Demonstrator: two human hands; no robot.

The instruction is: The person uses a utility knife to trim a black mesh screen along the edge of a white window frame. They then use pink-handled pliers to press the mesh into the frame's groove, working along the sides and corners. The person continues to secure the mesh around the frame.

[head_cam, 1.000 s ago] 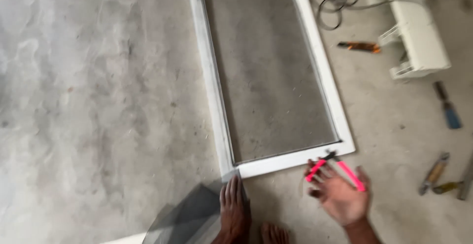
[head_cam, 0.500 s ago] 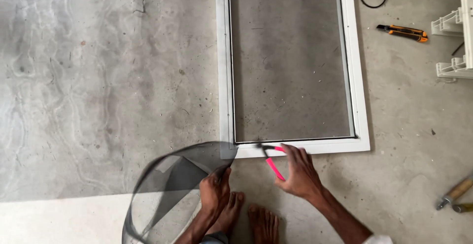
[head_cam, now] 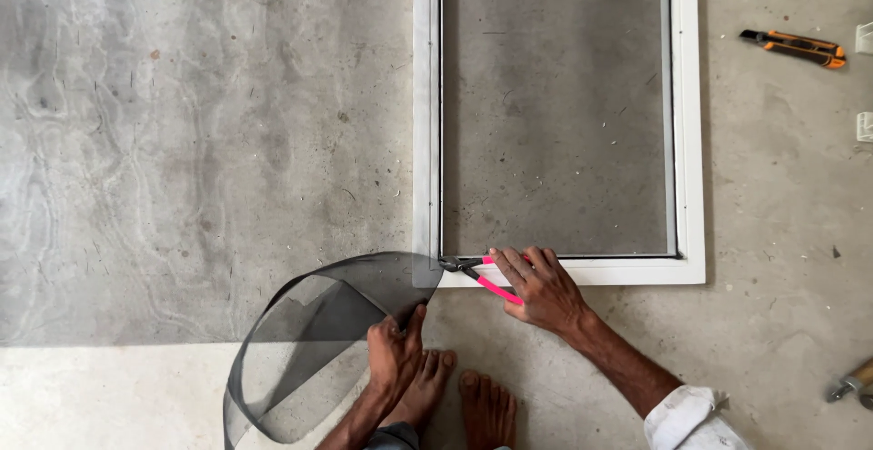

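Two hands are seen low in view. At left, a curled strip of grey mesh (head_cam: 300, 341) is pinched at its edge by the left hand (head_cam: 393, 355), fingers closed on it. Pink-handled pliers (head_cam: 477, 273) are gripped in the right hand (head_cam: 543, 288), jaws set at the near-left corner of the white screen frame (head_cam: 691, 141) on concrete. An orange utility knife (head_cam: 793, 47) lies far right.

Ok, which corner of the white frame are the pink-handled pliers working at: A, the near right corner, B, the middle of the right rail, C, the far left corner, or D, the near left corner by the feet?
D: the right hand holds the pink-handled pliers with their tip at the near left corner of the white frame, beside the loose mesh strip that the left hand holds.
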